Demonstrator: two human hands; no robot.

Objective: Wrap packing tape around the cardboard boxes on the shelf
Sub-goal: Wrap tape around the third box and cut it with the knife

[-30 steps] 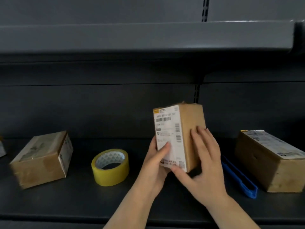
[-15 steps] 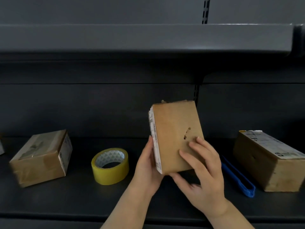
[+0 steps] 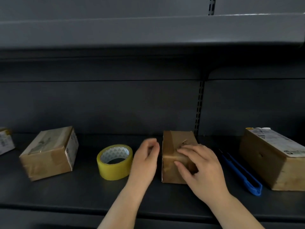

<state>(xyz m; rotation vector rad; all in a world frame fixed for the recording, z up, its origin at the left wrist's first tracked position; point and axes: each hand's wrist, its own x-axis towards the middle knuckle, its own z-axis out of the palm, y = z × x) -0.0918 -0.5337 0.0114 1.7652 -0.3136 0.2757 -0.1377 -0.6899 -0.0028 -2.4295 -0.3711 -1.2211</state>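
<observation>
A small brown cardboard box (image 3: 171, 146) lies flat on the dark shelf (image 3: 82, 192), a small tear on its top face. My right hand (image 3: 203, 166) rests on its top and front, fingers spread and slightly bent. My left hand (image 3: 146, 158) hovers just left of the box, apart from it, fingers loosely curled and holding nothing. A yellow roll of packing tape (image 3: 115, 161) lies flat to the left of that hand.
A taped cardboard box (image 3: 49, 152) sits at the left, with a corner of another labelled box (image 3: 5, 141) at the far left edge. A long labelled box (image 3: 274, 156) stands at the right, a blue cutter (image 3: 242, 174) beside it. An upper shelf (image 3: 148, 28) hangs overhead.
The small box, held upright in both hands, has been turned and laid flat on the shelf. My left hand has let go and drawn away to the left.
</observation>
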